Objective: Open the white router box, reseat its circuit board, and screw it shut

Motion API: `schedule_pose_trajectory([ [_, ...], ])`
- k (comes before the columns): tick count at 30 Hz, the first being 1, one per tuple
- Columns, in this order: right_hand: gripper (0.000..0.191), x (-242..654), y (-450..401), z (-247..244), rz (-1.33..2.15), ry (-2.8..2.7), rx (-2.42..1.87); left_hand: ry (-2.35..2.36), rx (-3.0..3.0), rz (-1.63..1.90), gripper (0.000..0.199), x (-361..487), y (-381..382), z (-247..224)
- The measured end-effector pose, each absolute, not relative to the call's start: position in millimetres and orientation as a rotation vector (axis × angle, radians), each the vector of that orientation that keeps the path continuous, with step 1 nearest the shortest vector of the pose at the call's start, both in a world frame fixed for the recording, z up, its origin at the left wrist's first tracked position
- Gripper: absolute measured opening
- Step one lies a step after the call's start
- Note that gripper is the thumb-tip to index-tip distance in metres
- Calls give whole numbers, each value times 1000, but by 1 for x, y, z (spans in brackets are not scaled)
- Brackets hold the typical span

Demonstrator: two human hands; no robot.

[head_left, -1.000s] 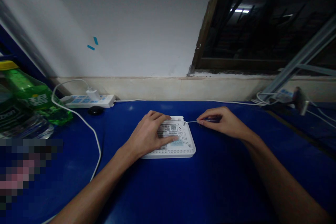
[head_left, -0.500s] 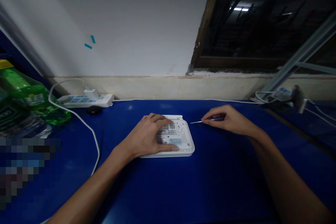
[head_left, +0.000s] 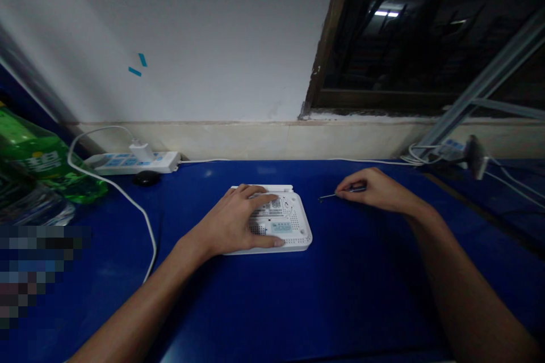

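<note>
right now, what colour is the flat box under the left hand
The flat box is white, apart from its printed labels; best seen in the head view.

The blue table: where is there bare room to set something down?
Wide bare patch: in front of the white device, between the forearms. Narrower: behind the device, before the wall. Crowded: the left, with a green bottle, white cable and power strip.

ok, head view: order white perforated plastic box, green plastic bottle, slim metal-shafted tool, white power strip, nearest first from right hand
1. Slim tool: in right hand
2. Perforated box: left, under left hand
3. Power strip: farther left, by wall
4. Green bottle: far left
</note>
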State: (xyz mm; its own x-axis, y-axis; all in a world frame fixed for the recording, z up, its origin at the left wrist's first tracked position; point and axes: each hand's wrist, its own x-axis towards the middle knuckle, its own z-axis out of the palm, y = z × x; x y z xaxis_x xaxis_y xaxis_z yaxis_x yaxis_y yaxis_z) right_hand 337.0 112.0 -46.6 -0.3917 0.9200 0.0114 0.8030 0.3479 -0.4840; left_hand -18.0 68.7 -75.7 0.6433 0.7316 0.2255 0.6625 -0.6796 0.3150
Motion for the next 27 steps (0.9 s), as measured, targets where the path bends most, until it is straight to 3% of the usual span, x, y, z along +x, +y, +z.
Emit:
schedule_pose_trajectory([
  [15, 21, 334, 108, -41, 636, -2226, -1433, 1154, 2658, 500, 82, -17, 69, -77],
  [27, 23, 306, 91, -31, 760, -2208, -1272, 1456, 2601, 568, 86, -4, 71, -88],
])
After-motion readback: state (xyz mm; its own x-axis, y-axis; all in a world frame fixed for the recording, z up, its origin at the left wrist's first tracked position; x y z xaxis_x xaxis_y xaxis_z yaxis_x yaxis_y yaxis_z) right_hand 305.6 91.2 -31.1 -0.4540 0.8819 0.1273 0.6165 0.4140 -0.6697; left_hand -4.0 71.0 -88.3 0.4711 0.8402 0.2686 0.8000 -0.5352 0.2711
